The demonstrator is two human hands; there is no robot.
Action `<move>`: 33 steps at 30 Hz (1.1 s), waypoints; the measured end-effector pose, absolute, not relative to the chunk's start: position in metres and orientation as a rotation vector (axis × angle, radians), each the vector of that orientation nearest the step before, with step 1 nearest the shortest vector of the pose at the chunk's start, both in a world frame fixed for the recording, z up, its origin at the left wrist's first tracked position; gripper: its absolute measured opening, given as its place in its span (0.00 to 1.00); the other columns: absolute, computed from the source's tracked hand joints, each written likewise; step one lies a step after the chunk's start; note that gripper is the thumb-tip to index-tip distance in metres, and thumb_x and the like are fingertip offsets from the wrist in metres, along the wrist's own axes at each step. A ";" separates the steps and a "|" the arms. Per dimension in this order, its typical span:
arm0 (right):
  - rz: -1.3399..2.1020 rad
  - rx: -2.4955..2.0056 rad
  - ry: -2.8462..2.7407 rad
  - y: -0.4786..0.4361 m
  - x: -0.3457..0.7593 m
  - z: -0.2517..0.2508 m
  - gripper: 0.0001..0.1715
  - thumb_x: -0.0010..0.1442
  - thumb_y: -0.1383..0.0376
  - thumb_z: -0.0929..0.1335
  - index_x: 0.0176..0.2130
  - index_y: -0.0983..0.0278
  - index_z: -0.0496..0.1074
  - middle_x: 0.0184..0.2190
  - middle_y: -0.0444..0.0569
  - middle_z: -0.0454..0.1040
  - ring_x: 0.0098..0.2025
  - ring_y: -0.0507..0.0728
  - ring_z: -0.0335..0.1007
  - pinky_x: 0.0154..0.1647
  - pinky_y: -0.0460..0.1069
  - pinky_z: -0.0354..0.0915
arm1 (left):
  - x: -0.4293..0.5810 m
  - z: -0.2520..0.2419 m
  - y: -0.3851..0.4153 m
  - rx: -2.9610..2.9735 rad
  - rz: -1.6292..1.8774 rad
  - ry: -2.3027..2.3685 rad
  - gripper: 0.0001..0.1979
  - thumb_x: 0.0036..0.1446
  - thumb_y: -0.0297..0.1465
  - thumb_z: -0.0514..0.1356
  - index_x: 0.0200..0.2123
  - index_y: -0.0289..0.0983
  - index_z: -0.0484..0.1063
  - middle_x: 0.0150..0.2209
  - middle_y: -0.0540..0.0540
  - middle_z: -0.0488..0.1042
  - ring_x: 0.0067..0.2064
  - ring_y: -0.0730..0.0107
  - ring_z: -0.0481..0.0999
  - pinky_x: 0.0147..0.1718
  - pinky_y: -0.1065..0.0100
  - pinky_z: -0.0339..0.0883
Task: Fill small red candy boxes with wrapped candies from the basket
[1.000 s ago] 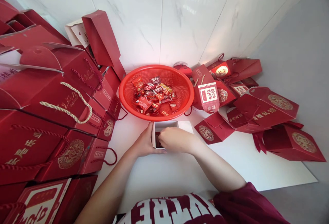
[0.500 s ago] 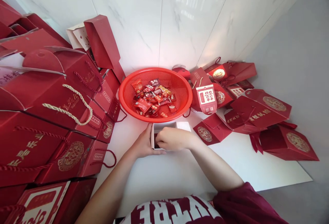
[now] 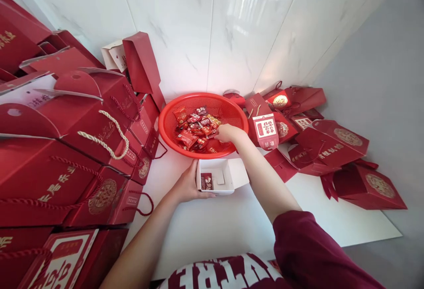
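In the head view, I have the left hand [image 3: 188, 185] clasped around the left side of a small white box [image 3: 222, 177] on the table [image 3: 198, 225]. The box is open-topped, its end flap [image 3: 240, 174] spread below the right forearm, and a dark red packet [image 3: 207, 182] sits inside, at the end nearest the left hand. Beyond the box, I have the right hand [image 3: 228, 133] over the right side of a red basket [image 3: 163, 123], its fingers curled together at the wrapped sweets [image 3: 188, 138]; I can't tell whether they pinch one. Red gift boxes [image 3: 105, 195] are stacked left of the left hand; more red cartons [image 3: 334, 143] lie right of the right hand.
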State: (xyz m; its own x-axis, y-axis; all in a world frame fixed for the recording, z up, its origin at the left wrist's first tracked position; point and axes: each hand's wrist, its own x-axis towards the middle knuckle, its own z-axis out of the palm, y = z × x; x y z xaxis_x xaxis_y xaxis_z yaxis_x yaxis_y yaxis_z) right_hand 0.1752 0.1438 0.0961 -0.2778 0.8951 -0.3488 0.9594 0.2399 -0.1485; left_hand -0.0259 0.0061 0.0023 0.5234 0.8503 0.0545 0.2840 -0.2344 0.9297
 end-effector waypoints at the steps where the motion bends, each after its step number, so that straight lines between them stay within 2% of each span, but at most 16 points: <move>1: -0.474 1.754 2.250 0.147 0.172 0.092 0.14 0.68 0.59 0.68 0.45 0.68 0.77 0.47 0.57 0.77 0.48 0.61 0.75 0.51 0.53 0.69 | -0.026 0.002 0.006 1.778 0.719 0.946 0.54 0.35 0.38 0.78 0.62 0.42 0.52 0.59 0.38 0.70 0.57 0.50 0.74 0.56 0.54 0.69; 4: -0.455 1.676 2.122 0.149 0.164 0.081 0.17 0.68 0.59 0.69 0.50 0.68 0.73 0.51 0.55 0.74 0.49 0.60 0.74 0.51 0.58 0.71 | -0.027 0.003 0.007 1.774 0.712 0.951 0.57 0.36 0.39 0.78 0.64 0.42 0.48 0.60 0.38 0.70 0.59 0.49 0.73 0.57 0.54 0.69; 9: -0.508 1.450 2.136 0.142 0.159 0.076 0.15 0.66 0.63 0.71 0.51 0.67 0.73 0.50 0.53 0.74 0.49 0.59 0.74 0.51 0.58 0.71 | -0.028 0.001 0.008 1.776 0.713 0.957 0.57 0.36 0.38 0.78 0.65 0.42 0.48 0.59 0.38 0.70 0.57 0.50 0.74 0.56 0.55 0.70; 14: -0.560 1.319 2.160 0.144 0.160 0.077 0.11 0.59 0.70 0.74 0.44 0.67 0.77 0.44 0.51 0.79 0.45 0.59 0.76 0.49 0.56 0.71 | -0.026 -0.002 0.007 1.756 0.751 0.938 0.57 0.36 0.39 0.78 0.64 0.43 0.49 0.59 0.39 0.70 0.58 0.50 0.74 0.56 0.54 0.70; 17: -0.572 1.321 2.166 0.147 0.160 0.075 0.07 0.61 0.66 0.73 0.40 0.68 0.77 0.41 0.50 0.79 0.44 0.58 0.76 0.48 0.56 0.71 | -0.025 -0.002 0.006 1.758 0.756 0.947 0.57 0.35 0.40 0.78 0.64 0.43 0.49 0.58 0.39 0.70 0.58 0.50 0.74 0.55 0.54 0.70; 20: -0.540 1.411 2.218 0.149 0.160 0.070 0.11 0.64 0.62 0.72 0.42 0.68 0.76 0.43 0.51 0.78 0.44 0.58 0.76 0.48 0.57 0.72 | -0.026 -0.001 0.005 1.775 0.753 0.962 0.56 0.35 0.40 0.78 0.64 0.43 0.50 0.59 0.39 0.70 0.58 0.50 0.73 0.55 0.54 0.70; 23: -0.516 1.504 2.343 0.150 0.161 0.067 0.13 0.66 0.62 0.71 0.46 0.69 0.75 0.46 0.53 0.77 0.47 0.59 0.75 0.50 0.57 0.71 | -0.025 0.001 0.005 1.781 0.753 0.960 0.55 0.36 0.40 0.78 0.63 0.42 0.51 0.59 0.38 0.70 0.58 0.50 0.73 0.56 0.54 0.70; 28: -0.542 1.606 2.549 0.150 0.161 0.070 0.18 0.63 0.70 0.70 0.53 0.65 0.71 0.52 0.51 0.75 0.51 0.56 0.73 0.51 0.49 0.68 | -0.025 0.003 0.005 1.787 0.755 0.927 0.56 0.37 0.38 0.77 0.64 0.42 0.49 0.60 0.39 0.69 0.59 0.50 0.72 0.57 0.54 0.69; 31: -0.544 1.642 2.594 0.151 0.158 0.072 0.19 0.63 0.73 0.68 0.53 0.62 0.72 0.52 0.48 0.77 0.53 0.55 0.73 0.51 0.44 0.66 | -0.025 0.003 0.005 1.802 0.751 0.932 0.54 0.36 0.37 0.77 0.63 0.42 0.51 0.60 0.39 0.69 0.59 0.50 0.72 0.57 0.54 0.69; 33: -0.533 1.668 2.583 0.154 0.158 0.072 0.16 0.65 0.72 0.67 0.52 0.62 0.74 0.51 0.48 0.77 0.53 0.55 0.72 0.54 0.46 0.65 | -0.025 0.004 0.005 1.795 0.742 0.941 0.55 0.36 0.37 0.78 0.63 0.42 0.51 0.59 0.40 0.70 0.58 0.50 0.73 0.57 0.55 0.69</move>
